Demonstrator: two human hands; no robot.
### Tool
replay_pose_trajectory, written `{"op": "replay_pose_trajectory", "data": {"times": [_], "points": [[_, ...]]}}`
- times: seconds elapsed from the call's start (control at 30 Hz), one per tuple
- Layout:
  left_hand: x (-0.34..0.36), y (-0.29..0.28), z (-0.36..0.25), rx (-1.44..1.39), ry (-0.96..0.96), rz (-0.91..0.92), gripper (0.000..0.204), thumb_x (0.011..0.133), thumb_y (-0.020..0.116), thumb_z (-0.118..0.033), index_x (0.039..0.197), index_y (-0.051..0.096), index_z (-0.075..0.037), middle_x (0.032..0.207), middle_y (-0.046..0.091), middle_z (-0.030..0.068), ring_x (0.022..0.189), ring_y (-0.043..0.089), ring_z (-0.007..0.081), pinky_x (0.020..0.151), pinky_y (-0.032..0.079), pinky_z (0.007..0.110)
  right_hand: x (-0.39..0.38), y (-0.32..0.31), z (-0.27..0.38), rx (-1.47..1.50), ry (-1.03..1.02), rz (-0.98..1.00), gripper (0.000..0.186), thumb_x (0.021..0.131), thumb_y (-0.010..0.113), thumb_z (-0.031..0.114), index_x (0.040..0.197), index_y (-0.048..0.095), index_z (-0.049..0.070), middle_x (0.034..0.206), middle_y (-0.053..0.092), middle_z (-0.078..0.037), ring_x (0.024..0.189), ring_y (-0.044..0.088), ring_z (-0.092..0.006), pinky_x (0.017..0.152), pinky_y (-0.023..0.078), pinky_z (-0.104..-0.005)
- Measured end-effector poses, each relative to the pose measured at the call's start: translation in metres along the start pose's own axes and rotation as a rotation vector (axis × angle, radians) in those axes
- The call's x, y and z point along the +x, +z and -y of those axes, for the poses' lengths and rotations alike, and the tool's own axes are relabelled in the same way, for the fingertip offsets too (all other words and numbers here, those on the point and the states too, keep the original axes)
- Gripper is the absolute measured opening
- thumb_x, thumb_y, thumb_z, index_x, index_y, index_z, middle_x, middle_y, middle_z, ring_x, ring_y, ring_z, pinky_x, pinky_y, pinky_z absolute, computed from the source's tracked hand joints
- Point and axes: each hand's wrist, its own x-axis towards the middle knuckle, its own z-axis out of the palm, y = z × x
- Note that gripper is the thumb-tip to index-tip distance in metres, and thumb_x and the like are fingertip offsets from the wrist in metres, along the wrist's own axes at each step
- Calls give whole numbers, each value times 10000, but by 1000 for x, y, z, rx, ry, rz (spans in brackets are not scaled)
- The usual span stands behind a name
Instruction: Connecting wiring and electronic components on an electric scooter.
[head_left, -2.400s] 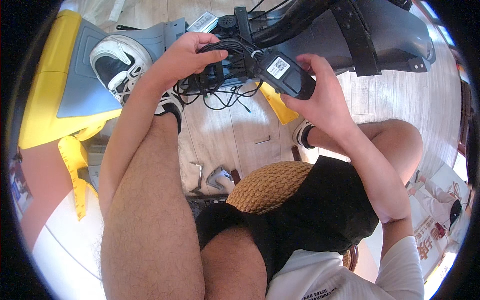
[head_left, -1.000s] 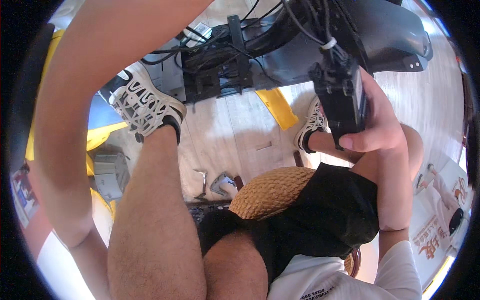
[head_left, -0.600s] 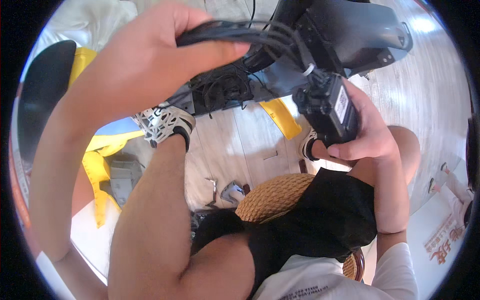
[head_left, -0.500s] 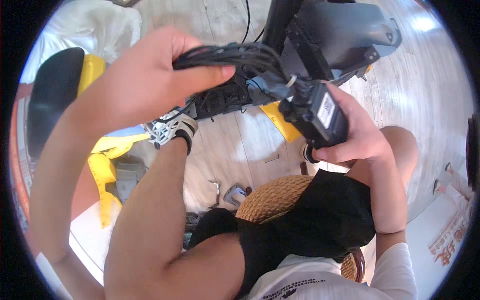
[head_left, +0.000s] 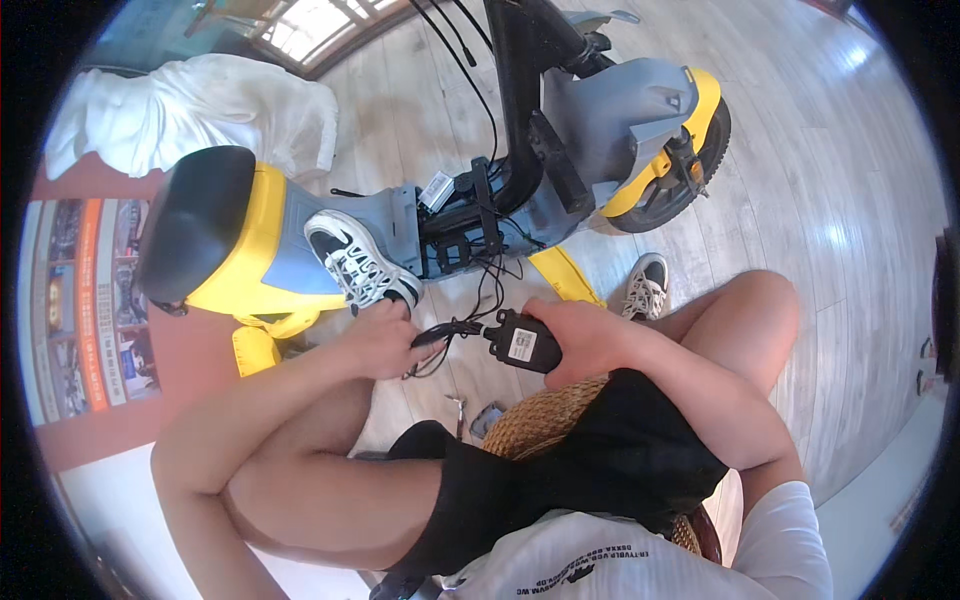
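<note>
My right hand point(head_left: 590, 338) grips a black plastic box point(head_left: 541, 352) with a white label, fingers wrapped over its right end. Black cables point(head_left: 452, 330) run from the box's left end, gathered in a bundle. Closed around that bundle is my left hand point(head_left: 385, 338), just below my left shoe. Some thin wires lead up from the bundle toward the opened frame of a yellow and grey electric scooter point(head_left: 385, 225), which lies ahead of me. Inside its open middle sits a small silver box point(head_left: 436, 190) beside black parts.
My left shoe point(head_left: 358, 262) rests on the scooter's body. A yellow panel point(head_left: 562, 277) lies beyond the held box. Below my hands are a woven stool point(head_left: 545, 418) and a metal tool point(head_left: 459, 415) on the floor. White cloth point(head_left: 200, 110) lies at the far left.
Both hands have come down and closer together, carrying the box and cable bundle lower and nearer my lap. The box has turned. The view has shifted, showing more of the scooter.
</note>
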Motion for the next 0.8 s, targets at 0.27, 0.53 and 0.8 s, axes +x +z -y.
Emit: {"op": "replay_pose_trajectory", "data": {"times": [0.27,0.53,0.8], "points": [[10,-2,-17,-337,-402,38,425,966,590,-433,977,750,-40,862,744,174,864,737,333,782,572,442,1,22,11,152,-53,-210,777,646,877,282,1255,501,-22,1067,667,-258,1024,651,-434,879,525,-464],[70,38,-28,-1372,-414,-409,160,1005,573,-113,1079,686,-28,833,683,50,697,643,155,697,558,288,11,32,9,417,-50,-431,841,683,913,257,1341,471,-25,1129,651,-206,1044,663,-295,915,523,-374],[82,91,35,-279,-221,-1172,164,937,648,-161,1057,711,-69,869,716,170,831,672,423,800,530,464,30,56,10,467,55,-215,922,720,893,292,1415,388,-42,1212,628,-258,1118,643,-352,953,509,-406]]}}
